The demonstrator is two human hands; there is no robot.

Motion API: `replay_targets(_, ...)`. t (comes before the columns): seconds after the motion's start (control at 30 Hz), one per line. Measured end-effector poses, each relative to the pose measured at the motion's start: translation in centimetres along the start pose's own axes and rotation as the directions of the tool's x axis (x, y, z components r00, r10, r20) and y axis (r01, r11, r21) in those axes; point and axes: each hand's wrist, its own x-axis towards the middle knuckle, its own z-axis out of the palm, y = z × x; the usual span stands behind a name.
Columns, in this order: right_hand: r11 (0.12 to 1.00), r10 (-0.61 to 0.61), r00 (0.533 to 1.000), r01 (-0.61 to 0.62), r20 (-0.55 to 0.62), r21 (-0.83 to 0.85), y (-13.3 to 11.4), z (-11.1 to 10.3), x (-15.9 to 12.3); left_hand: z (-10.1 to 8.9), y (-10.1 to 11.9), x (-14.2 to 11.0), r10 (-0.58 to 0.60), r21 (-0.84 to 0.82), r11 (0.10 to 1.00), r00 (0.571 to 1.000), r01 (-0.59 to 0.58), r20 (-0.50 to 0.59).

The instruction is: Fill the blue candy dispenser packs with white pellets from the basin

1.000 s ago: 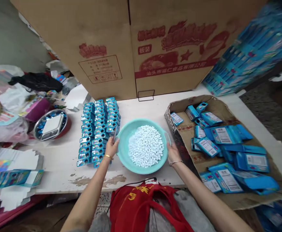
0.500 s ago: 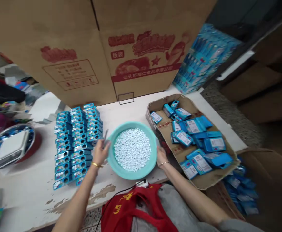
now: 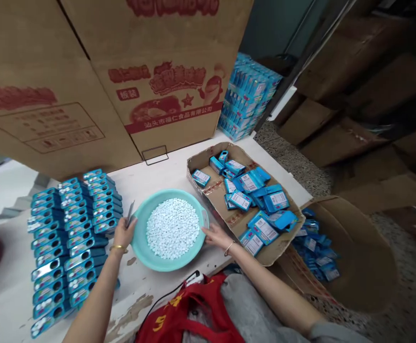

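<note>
basin point(image 3: 140, 238) in right fingers point(image 3: 211, 233) and, apparently, left fingers point(image 3: 132, 225)

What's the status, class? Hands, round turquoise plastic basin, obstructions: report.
Left hand at left rim of basin, right hand gripping its right side. Basin part-filled with small white pellets. Shallow brown cardboard tray of blue boxes, close right, could obstruct.

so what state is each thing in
basin: upright, partly filled with white pellets
left hand: at basin's edge, holding thin grey item
right hand: gripping basin's edge
tray: open, blue packs lying loose inside
small boxes: lined up in three rows
right carton: open, more packs inside
big carton: standing upright
</note>
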Motion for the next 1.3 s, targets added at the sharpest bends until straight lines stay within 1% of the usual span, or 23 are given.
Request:
replay_targets(0.07,0.998,0.036,0.998,-0.033,0.046,-0.053,-1.4,-2.2,-1.1,-0.1,-0.2,0.5,0.001,0.09,0.996,1.0,-0.002,0.013)
replay_targets(0.1,0.995,0.01,0.999,-0.005,0.046,-0.104,-2.5,-4.0,-1.7,-0.1,-0.2,0.6,-0.003,0.127,0.992,1.0,0.001,0.014)
replay_targets(0.17,0.949,-0.157,0.986,0.136,-0.051,-0.284,-4.9,-8.7,-3.1,0.0,0.0,0.8,-0.011,0.187,0.982,1.0,0.008,0.018)
replay_targets(0.2,0.872,-0.317,0.935,0.221,-0.16,-0.436,-6.0,-11.4,-3.9,0.1,0.2,0.8,-0.019,0.218,0.976,1.0,0.014,0.02)
replay_targets(0.23,0.778,-0.455,0.841,0.217,-0.291,-0.589,-6.9,-14.2,-4.6,0.1,0.3,0.8,-0.026,0.247,0.969,0.999,0.021,0.019)
replay_targets(0.27,0.701,-0.547,0.724,0.122,-0.42,-0.703,-7.6,-16.8,-5.2,0.2,0.5,0.8,-0.029,0.272,0.962,0.999,0.024,0.017)
replay_targets(0.3,0.65,-0.584,0.629,-0.015,-0.513,-0.76,-8.1,-19.1,-5.7,0.3,0.7,0.8,-0.031,0.296,0.955,0.999,0.027,0.009)
replay_targets(0.33,0.612,-0.577,0.585,-0.153,-0.57,-0.776,-8.2,-21.0,-5.9,0.3,0.8,0.7,-0.033,0.32,0.947,0.999,0.032,-0.003)
replay_targets(0.37,0.576,-0.542,0.578,-0.272,-0.609,-0.771,-8.1,-22.3,-5.9,0.3,1.0,0.7,-0.039,0.344,0.938,0.999,0.04,-0.01)
replay_targets(0.43,0.521,-0.437,0.632,-0.402,-0.64,-0.753,-7.5,-23.4,-5.4,0.3,1.5,0.5,-0.054,0.399,0.915,0.998,0.053,-0.007)
replay_targets(0.5,0.54,-0.381,0.683,-0.383,-0.623,-0.75,-7.0,-22.9,-4.5,0.3,2.2,-0.1,-0.069,0.468,0.881,0.998,0.063,-0.005)
replay_targets(0.53,0.59,-0.386,0.7,-0.314,-0.601,-0.744,-6.8,-22.3,-4.1,0.4,2.6,-0.6,-0.068,0.505,0.86,0.998,0.068,-0.02)
replay_targets(0.6,0.742,-0.431,0.717,-0.063,-0.547,-0.667,-6.7,-20.8,-3.8,0.8,3.3,-1.9,-0.029,0.567,0.821,0.997,0.068,-0.076)
replay_targets(0.67,0.845,-0.491,0.725,0.263,-0.483,-0.465,-6.9,-19.0,-4.3,1.4,3.6,-3.7,0.041,0.609,0.792,0.991,0.043,-0.124)
replay_targets(0.73,0.843,-0.536,0.732,0.488,-0.421,-0.224,-7.2,-16.7,-5.3,2.1,3.4,-5.2,0.103,0.634,0.773,0.982,0.023,-0.161)
replay_targets(0.77,0.833,-0.54,0.745,0.54,-0.391,-0.12,-7.4,-15.5,-5.9,2.4,3.2,-5.8,0.119,0.639,0.769,0.976,0.027,-0.184)
replay_targets(0.83,0.84,-0.493,0.809,0.538,-0.32,0.069,-7.8,-12.9,-7.0,2.6,3.0,-6.3,0.116,0.63,0.774,0.965,0.061,-0.235)
replay_targets(0.9,0.859,-0.39,0.891,0.443,-0.231,0.258,-8.1,-10.4,-7.7,2.3,3.3,-6.4,0.095,0.577,0.812,0.953,0.092,-0.287)
replay_targets(1.0,0.841,-0.258,0.961,0.273,-0.097,0.467,-8.0,-7.1,-7.8,1.9,5.2,-7.1,0.057,0.314,0.948,0.952,0.043,-0.3)
replay_targets(1.07,0.821,-0.188,0.981,0.183,-0.046,0.541,-7.6,-4.8,-7.5,2.2,7.5,-8.5,0.031,-0.005,0.999,0.982,-0.033,-0.184)
replay_targets(1.17,0.828,-0.094,0.995,0.067,0.021,0.557,-6.4,-1.4,-7.0,3.6,11.5,-11.5,0.064,-0.412,0.911,0.994,-0.019,0.094)
replay_targets(1.23,0.873,-0.095,0.993,0.046,0.076,0.486,-5.3,0.6,-6.4,4.4,13.2,-13.1,0.068,-0.521,0.853,0.987,0.018,0.145)
replay_targets(1.3,0.918,-0.184,0.968,0.107,0.171,0.381,-4.3,2.1,-5.3,5.1,13.5,-13.4,0.017,-0.557,0.828,0.99,0.064,0.14)
